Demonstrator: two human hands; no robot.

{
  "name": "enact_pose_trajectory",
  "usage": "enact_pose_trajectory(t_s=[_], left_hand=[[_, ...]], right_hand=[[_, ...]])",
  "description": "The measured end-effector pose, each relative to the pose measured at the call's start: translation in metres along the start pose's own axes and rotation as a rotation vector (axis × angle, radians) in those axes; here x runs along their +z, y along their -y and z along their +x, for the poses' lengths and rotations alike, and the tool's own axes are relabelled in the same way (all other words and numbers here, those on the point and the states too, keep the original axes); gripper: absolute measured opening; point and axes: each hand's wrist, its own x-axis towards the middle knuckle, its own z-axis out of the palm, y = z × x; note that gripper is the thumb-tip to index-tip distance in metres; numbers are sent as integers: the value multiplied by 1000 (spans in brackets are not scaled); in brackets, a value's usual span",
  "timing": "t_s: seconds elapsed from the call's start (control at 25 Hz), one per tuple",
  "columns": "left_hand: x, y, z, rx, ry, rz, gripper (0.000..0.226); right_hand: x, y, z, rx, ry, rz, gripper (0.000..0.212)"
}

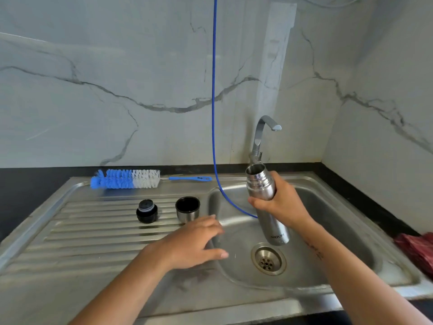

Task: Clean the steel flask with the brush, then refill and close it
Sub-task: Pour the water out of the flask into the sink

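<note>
My right hand [282, 202] grips the open steel flask [273, 228] around its upper body, holding it nearly upright over the sink basin [328, 221], its mouth just below the tap's base. My left hand [194, 242] hovers empty, fingers apart, over the edge between drainboard and basin. The blue and white bottle brush [126, 178] lies at the back of the drainboard, handle pointing right. The black inner stopper [147, 211] and the steel cup lid [187, 209] stand side by side on the drainboard ridges.
A chrome tap [262, 134] rises behind the basin with no water visible from it. A blue hose [213, 90] hangs down the marble wall into the sink. The drain [268, 259] is below the flask. A red cloth [417, 252] lies on the dark counter at right.
</note>
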Motion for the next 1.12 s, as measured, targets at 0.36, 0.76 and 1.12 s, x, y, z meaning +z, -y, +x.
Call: enact_pose_trajectory(t_s=[0.36,0.76,1.12], left_hand=[[19,15,-10,57,192,12,40],[22,21,-5,123,163,30,34],[22,25,-2,142,154,42,47]], right_hand=[[30,-46,-1,-37,216,-481,52],[51,-60,6,-70,228,-736,59],[57,-60,5,-100,203,-818,64]])
